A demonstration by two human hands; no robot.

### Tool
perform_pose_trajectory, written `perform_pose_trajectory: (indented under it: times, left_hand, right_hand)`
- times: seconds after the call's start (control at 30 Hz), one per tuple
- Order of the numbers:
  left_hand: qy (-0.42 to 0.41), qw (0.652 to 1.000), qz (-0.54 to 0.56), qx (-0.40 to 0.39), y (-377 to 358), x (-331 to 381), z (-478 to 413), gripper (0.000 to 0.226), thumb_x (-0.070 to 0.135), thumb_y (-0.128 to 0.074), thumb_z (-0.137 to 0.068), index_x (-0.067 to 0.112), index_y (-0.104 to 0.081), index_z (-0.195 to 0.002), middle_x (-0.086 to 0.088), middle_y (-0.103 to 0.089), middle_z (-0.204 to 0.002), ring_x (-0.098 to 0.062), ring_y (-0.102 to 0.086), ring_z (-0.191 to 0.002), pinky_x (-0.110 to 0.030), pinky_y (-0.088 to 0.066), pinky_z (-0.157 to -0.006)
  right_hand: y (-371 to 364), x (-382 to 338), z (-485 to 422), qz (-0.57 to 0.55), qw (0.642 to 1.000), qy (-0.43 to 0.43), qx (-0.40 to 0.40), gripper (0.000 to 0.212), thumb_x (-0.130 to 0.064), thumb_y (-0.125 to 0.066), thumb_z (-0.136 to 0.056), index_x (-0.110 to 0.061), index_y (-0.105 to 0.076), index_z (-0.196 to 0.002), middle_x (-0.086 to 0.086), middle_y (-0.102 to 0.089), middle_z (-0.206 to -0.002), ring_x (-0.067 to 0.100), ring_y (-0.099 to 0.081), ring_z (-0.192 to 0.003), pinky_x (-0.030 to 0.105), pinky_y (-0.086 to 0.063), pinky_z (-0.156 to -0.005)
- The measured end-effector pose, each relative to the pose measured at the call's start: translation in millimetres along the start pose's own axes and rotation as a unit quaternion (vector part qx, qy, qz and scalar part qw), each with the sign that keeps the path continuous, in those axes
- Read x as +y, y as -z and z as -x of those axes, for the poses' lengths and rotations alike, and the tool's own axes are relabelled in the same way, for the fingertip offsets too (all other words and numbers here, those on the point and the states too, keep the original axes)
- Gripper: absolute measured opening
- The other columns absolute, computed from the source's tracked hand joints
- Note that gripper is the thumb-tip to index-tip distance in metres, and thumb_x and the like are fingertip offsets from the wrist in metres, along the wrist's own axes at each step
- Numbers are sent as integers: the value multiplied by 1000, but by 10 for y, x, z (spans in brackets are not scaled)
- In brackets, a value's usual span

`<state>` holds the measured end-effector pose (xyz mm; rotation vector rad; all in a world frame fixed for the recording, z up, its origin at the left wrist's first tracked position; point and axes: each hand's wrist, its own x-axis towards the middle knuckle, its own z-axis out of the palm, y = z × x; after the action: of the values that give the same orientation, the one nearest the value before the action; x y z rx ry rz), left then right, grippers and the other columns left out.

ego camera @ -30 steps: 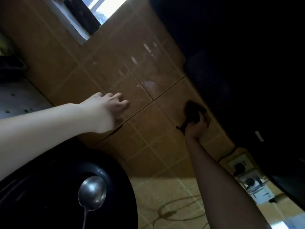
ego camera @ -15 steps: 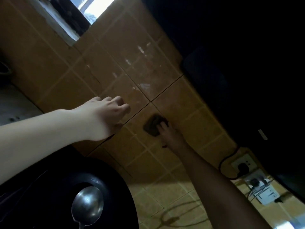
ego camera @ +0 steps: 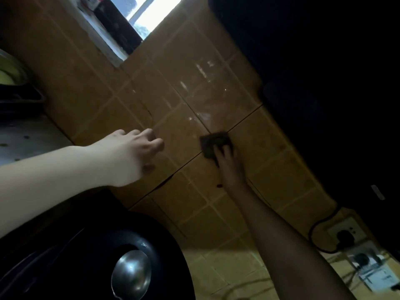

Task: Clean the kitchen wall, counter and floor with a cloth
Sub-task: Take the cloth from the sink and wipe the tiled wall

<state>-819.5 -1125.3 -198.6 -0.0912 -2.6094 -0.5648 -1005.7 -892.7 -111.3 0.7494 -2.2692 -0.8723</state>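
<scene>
The view is tilted. A wall of brown tiles [ego camera: 216,100] fills the middle, with wet shiny streaks near the top. My right hand [ego camera: 229,163] presses a small dark cloth [ego camera: 213,142] flat against the wall where two dark grout lines cross. My left hand [ego camera: 134,154] rests against the tiles to the left of the cloth, knuckles bent, fingers curled, holding nothing.
A black wok [ego camera: 86,256] with a steel ladle [ego camera: 131,274] in it sits at the lower left. A window [ego camera: 151,11] is at the top. A wall socket with a black plug and cable [ego camera: 344,234] is at the lower right. Dark cabinet or hood fills the right.
My right hand slid the cloth leftward and down from near the dark hood, then back up a little to the grout crossing. My left hand stayed braced on the wall.
</scene>
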Motion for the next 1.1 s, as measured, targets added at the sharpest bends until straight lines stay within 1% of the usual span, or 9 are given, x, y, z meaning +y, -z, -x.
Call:
perform_pose_trajectory:
  times: [0.2,0.33,0.47,0.57,0.63,0.7,0.83,0.97,1.1]
  left_hand:
    - [-20,1000,-9,8,-120,-61,147,48,52,-41,-90,37,-23,-132,6,-33,-132,-17,-47,-114,-33,-41,-91]
    - [-17,998,-58,9,-155,-95,282,48,48,-39,-90,33,-25,-133,3,-36,-127,-18,-50,-110,-33,-45,-87]
    - [-8,998,-57,-7,-133,-89,289,48,44,-39,-92,31,-24,-136,2,-35,-130,-19,-49,-113,-34,-43,-90]
    - [-10,999,-45,-10,-88,-124,274,48,44,-39,-92,31,-24,-136,2,-35,-131,-19,-48,-113,-34,-41,-90]
    - [-5,999,-50,1,-77,-197,311,46,46,-38,-92,32,-26,-134,2,-36,-130,-19,-50,-110,-33,-42,-88]
    - [3,998,-57,25,-60,-302,368,44,49,-38,-92,33,-28,-131,3,-38,-129,-18,-52,-110,-33,-45,-87]
    - [24,998,-56,1,-33,-369,420,47,50,-38,-92,32,-27,-134,3,-38,-131,-17,-51,-112,-33,-46,-89]
    - [16,998,-53,-10,-29,-256,547,46,51,-37,-92,34,-26,-133,3,-37,-131,-16,-50,-113,-33,-46,-90]
    - [26,996,-70,-54,-67,21,555,47,50,-38,-93,31,-25,-135,1,-35,-134,-19,-49,-115,-35,-45,-92]
  right_hand:
    - [-188,-260,110,88,965,211,-132,74,-8,-68,-80,-8,-26,-141,13,-27,-139,36,-34,-123,39,-52,-76]
    - [72,17,-48,91,983,126,-95,92,-20,-80,-70,-10,-24,-142,13,-25,-144,34,-33,-125,37,-45,-90]
    - [548,287,-451,-76,990,-87,83,64,-12,-59,-88,-11,-29,-145,17,-23,-150,36,-34,-129,41,-39,-99]
    - [641,259,-626,-166,969,-111,146,59,-1,-48,-89,-15,-33,-144,20,-22,-150,39,-29,-133,45,-32,-106]
    - [582,84,-644,-189,973,-56,119,58,-1,-46,-89,-16,-33,-143,23,-25,-146,43,-28,-130,51,-28,-106]
    - [459,-157,-625,-56,997,16,44,61,-7,-50,-91,-18,-27,-146,21,-22,-148,44,-30,-128,49,-31,-104]
    - [-33,-499,-269,78,963,194,-169,105,-17,-79,-71,-15,-10,-149,14,-9,-152,44,-20,-133,45,-43,-100]
    - [-531,-279,541,103,945,222,-216,66,-10,-52,-91,-10,-17,-147,15,-16,-152,42,-27,-130,46,-44,-95]
    - [-485,281,832,117,951,180,-225,89,-23,-66,-86,-19,-5,-150,11,-8,-157,40,-17,-139,44,-38,-104]
